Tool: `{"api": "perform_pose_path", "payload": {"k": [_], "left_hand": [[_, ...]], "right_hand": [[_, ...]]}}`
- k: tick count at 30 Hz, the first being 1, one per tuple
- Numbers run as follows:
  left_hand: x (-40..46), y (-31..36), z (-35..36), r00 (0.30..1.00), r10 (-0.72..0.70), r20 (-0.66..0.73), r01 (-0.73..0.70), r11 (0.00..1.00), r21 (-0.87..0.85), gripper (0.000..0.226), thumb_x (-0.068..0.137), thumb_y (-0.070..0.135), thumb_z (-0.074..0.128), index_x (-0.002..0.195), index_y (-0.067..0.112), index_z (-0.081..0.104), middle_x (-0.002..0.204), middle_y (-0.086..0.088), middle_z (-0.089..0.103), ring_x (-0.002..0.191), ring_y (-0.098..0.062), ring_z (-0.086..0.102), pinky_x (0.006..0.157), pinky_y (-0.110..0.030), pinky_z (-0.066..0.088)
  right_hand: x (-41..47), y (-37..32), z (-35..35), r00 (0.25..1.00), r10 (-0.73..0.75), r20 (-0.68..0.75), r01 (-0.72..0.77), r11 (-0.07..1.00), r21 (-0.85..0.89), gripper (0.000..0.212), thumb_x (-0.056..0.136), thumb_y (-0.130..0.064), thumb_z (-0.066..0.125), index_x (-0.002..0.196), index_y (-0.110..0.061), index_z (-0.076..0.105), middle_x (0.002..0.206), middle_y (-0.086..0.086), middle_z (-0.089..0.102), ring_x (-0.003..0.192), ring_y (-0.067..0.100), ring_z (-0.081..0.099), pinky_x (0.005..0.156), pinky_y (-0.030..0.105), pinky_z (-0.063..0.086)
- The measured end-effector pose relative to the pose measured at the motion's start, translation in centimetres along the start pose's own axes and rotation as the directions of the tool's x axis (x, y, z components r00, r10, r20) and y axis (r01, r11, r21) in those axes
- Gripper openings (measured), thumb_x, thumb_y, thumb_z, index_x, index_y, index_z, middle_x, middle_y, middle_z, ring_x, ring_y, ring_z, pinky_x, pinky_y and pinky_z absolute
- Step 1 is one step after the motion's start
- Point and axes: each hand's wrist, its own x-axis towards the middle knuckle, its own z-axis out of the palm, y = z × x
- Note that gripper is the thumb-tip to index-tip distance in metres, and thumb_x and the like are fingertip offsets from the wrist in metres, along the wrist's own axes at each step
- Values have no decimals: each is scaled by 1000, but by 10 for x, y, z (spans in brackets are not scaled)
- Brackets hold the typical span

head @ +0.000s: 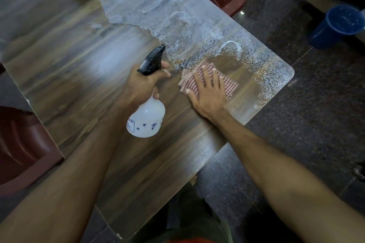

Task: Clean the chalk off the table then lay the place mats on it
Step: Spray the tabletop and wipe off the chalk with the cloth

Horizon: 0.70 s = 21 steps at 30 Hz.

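Both hands busy, left hand gripping spray bottle, right hand flat on cloth (partly hidden)

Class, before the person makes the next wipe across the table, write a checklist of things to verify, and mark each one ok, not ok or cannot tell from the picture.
1. Checked cloth lies flat under the right hand: ok.
2. Spray bottle is secure in the left hand grip: ok.
3. Chalk is wetted ahead of the cloth: ok.
4. Chalk is fully cleared from the table: not ok, a wide band remains.
5. Liquid is left in the bottle: cannot tell.
6. Place mats are within reach: cannot tell, none in view.
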Motion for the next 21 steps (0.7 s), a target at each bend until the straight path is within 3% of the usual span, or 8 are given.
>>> {"api": "perform_pose_path", "payload": {"k": [4, 6, 8, 11, 15, 17, 21], "left_hand": [[3, 1, -3, 1000, 5, 10, -5, 1000, -17, 15, 92, 11, 62, 106, 7, 66, 105, -12, 71, 33, -16, 47, 45, -27, 45], [6, 0, -7, 1000, 2, 3, -2, 999, -38, 15, 92, 10, 61, 106, 8, 66, 103, -13, 71, 33, -17, 46, 45, -26, 44], [9, -1, -13, 1000, 3, -2, -3, 999, -49, 15, 93, 10, 60, 106, 9, 66, 102, -11, 72, 34, -18, 46, 46, -27, 44], [13, -7, -22, 1000, 8, -1, -8, 999, -33, 16, 93, 11, 60, 108, 9, 66, 101, -9, 72, 35, -18, 46, 46, -27, 44], [13, -18, -31, 1000, 1, -16, -2, 1000, -31, 16, 93, 12, 61, 107, 9, 66, 103, -9, 72, 36, -19, 46, 49, -29, 46], [15, -21, -34, 1000, -1, -17, 0, 999, -45, 16, 92, 11, 61, 107, 8, 66, 102, -11, 71, 35, -19, 46, 50, -31, 46], [18, -23, -38, 1000, -3, -3, 3, 999, -46, 15, 92, 9, 60, 106, 9, 66, 104, -12, 71, 35, -19, 46, 48, -30, 45]], "right_hand": [[-64, -17, 20, 973, -223, 57, 223, 975, 4, 71, 97, -68, 12, 157, -32, 3, 165, 3, -8, 152, 30, -9, 122, 53, 5], [-85, 1, 23, 968, -240, 79, 239, 971, 17, 68, 98, -67, 15, 155, -32, 3, 165, 2, -5, 152, 28, -7, 122, 54, 9], [-80, 25, 17, 986, -146, 85, 148, 989, -24, 68, 96, -69, 12, 153, -34, -2, 164, 3, -8, 151, 28, -7, 122, 55, 5], [-32, 53, -2, 997, 72, -11, -72, 997, -3, 72, 95, -68, 11, 157, -31, 6, 165, 7, -3, 152, 31, -3, 121, 55, 0], [41, 42, -20, 984, 176, -11, -176, 984, 34, 76, 96, -68, 11, 159, -26, 4, 166, 10, -6, 151, 36, -6, 121, 57, 1], [57, 11, -19, 991, 136, -3, -136, 991, -8, 76, 97, -69, 9, 158, -26, 1, 165, 10, -9, 151, 37, -7, 121, 57, 1], [25, -57, 1, 993, -111, 34, 112, 993, -35, 72, 97, -68, 10, 158, -29, 1, 165, 7, -9, 151, 35, -8, 122, 53, -2]]}}
